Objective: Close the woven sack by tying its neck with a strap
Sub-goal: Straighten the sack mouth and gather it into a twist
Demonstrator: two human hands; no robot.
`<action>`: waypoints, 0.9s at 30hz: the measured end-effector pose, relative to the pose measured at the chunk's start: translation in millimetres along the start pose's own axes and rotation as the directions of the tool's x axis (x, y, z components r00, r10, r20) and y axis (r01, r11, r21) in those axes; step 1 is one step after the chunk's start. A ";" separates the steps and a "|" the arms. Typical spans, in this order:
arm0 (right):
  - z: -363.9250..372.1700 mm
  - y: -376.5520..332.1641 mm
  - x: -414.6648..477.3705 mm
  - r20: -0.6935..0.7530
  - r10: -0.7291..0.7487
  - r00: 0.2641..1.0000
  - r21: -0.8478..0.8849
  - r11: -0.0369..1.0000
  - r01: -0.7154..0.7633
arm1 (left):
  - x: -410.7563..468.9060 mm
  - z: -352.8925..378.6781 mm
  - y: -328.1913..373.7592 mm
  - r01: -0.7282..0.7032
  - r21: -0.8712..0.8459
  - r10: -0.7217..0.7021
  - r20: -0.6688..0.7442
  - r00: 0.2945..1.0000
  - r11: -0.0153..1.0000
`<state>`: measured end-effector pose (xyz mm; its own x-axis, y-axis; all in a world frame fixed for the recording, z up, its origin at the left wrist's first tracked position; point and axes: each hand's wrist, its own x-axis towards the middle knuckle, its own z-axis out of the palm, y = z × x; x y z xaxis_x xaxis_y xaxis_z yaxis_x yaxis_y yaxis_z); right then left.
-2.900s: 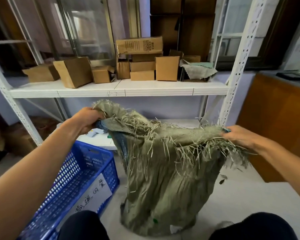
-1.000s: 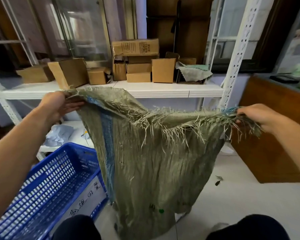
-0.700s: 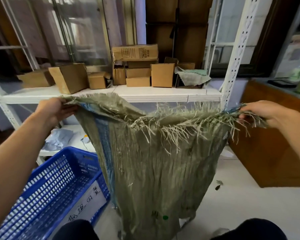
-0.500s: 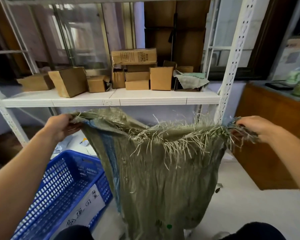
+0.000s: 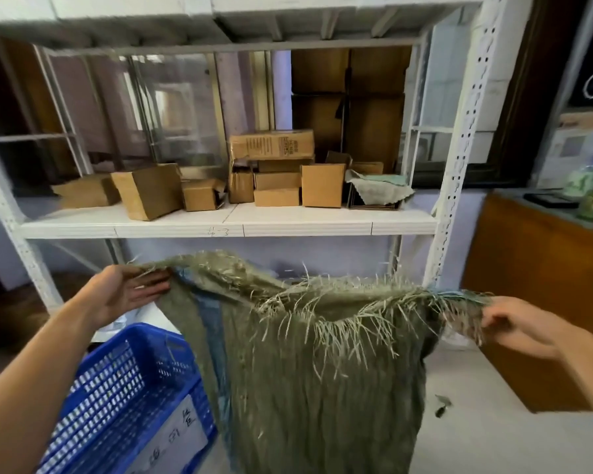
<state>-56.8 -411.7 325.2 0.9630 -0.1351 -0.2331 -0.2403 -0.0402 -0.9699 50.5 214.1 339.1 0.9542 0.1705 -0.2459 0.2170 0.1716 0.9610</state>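
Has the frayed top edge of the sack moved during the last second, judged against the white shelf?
Yes, downward. A second ago it overlapped the shelf board; now the top of the sack hangs below it.

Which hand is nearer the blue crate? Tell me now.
Left. The left hand holds the woven sack just above the blue crate; the right hand pinches its far corner, across the sack.
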 end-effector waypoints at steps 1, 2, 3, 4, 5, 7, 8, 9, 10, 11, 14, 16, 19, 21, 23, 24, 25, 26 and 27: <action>3.4 1.7 -1.3 -0.006 0.009 1.000 -0.065 0.998 -0.009 | -1.4 -0.1 -0.9 -0.008 0.010 0.008 0.020 1.000 1.000; 5.1 4.2 -1.0 0.005 0.033 0.999 -0.127 0.991 -0.032 | -1.9 0.3 -1.8 -0.017 0.020 0.016 0.040 0.999 1.000; 7.2 5.3 -0.4 0.001 0.067 0.998 -0.226 0.972 -0.065 | -1.5 -0.6 -2.9 -0.038 0.063 0.036 0.043 0.998 0.997; 6.8 5.8 2.1 -0.018 0.079 0.997 -0.316 0.945 -0.080 | -0.2 -1.0 -4.7 -0.067 0.130 0.062 0.039 0.997 0.989; 7.2 6.6 4.9 -0.039 0.074 0.996 -0.399 0.913 -0.084 | 1.4 -2.2 -5.8 -0.085 0.209 0.085 0.010 0.996 0.974; 8.9 5.1 8.4 -0.084 0.037 0.996 -0.458 0.886 -0.072 | 5.9 -4.6 -7.3 -0.098 0.337 0.119 -0.044 0.992 0.936; 10.9 2.4 9.2 -0.100 0.025 0.995 -0.421 0.905 -0.065 | 8.7 -6.6 -7.4 -0.099 0.363 0.133 -0.069 0.989 0.926; 12.5 -0.5 8.9 -0.110 0.018 0.994 -0.379 0.923 -0.059 | 11.4 -8.0 -7.0 -0.098 0.384 0.142 -0.090 0.986 0.918; 13.7 -4.0 10.1 -0.120 0.010 0.993 -0.340 0.939 -0.050 | 13.0 -9.3 -6.8 -0.102 0.394 0.153 -0.101 0.983 0.914; 14.7 -6.6 11.0 -0.129 -0.008 0.992 -0.345 0.938 -0.037 | 14.3 -9.8 -6.2 -0.103 0.416 0.165 -0.116 0.980 0.904; 15.0 -13.3 13.7 -0.181 -0.086 0.980 -0.372 0.928 0.013 | 13.2 -7.2 -5.5 -0.113 0.481 0.206 -0.145 0.968 0.870; 16.6 -16.1 18.6 -0.227 -0.133 0.965 -0.306 0.950 0.059 | 8.9 -4.3 -3.2 -0.134 0.582 0.289 -0.181 0.940 0.802; 16.9 -13.0 27.3 -0.282 -0.105 0.954 -0.032 0.994 0.100 | -5.3 10.9 1.2 -0.144 0.633 0.330 -0.186 0.925 0.761; 23.8 -4.4 31.6 -0.320 -0.095 0.943 -0.028 0.996 0.090 | -13.8 20.7 2.3 -0.157 0.499 0.234 -0.095 0.968 0.852; 28.3 3.6 31.8 -0.368 -0.126 0.921 -0.192 0.980 0.057 | -17.2 25.5 -2.3 -0.125 0.397 0.163 -0.064 0.985 0.909; 29.3 8.9 33.6 -0.391 -0.156 0.907 -0.303 0.952 0.033 | -20.1 28.2 -5.1 -0.110 0.400 0.152 -0.076 0.985 0.910; 27.3 16.8 37.6 -0.409 -0.168 0.897 -0.410 0.912 -0.016 | -20.3 31.6 -9.6 -0.100 0.425 0.152 -0.090 0.984 0.900; 25.8 24.9 42.6 -0.420 -0.170 0.891 -0.489 0.870 -0.064 | -21.1 36.8 -13.8 -0.082 0.458 0.147 -0.110 0.983 0.885; 25.4 31.5 47.2 -0.423 -0.146 0.894 -0.521 0.846 -0.109 | -22.0 42.9 -18.4 -0.072 0.508 0.162 -0.135 0.977 0.858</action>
<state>-15.8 -394.2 281.9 0.8448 -0.5337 -0.0368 -0.3714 -0.5356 -0.7584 34.4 165.5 332.2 0.9400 0.3258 -0.1015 0.2222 -0.3584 0.9068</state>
